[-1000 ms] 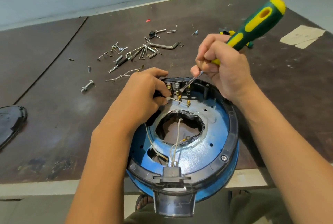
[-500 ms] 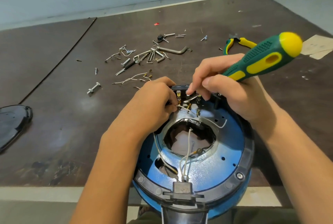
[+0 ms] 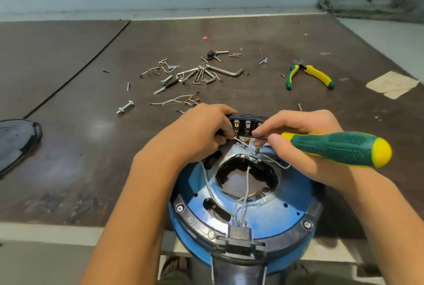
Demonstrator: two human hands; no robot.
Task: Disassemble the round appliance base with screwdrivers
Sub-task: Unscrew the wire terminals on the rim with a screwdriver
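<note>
Pinching a thin white wire (image 3: 239, 142) with the left grip (image 3: 195, 133), holding the green screwdriver (image 3: 339, 148) in the right grip (image 3: 305, 138), tip near the black plug block (image 3: 246, 124). Pull softly, pry straight. Working on the round blue base (image 3: 282, 206) at the near edge of the surface (image 3: 91, 124). Mind that edge; open room toward the left edge, pliers (image 3: 307, 73) far back right.

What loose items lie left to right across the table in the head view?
Black oval plastic cover, large silver bolt, bunch of silver hex keys, green-and-yellow pliers, beige paper scrap.
</note>
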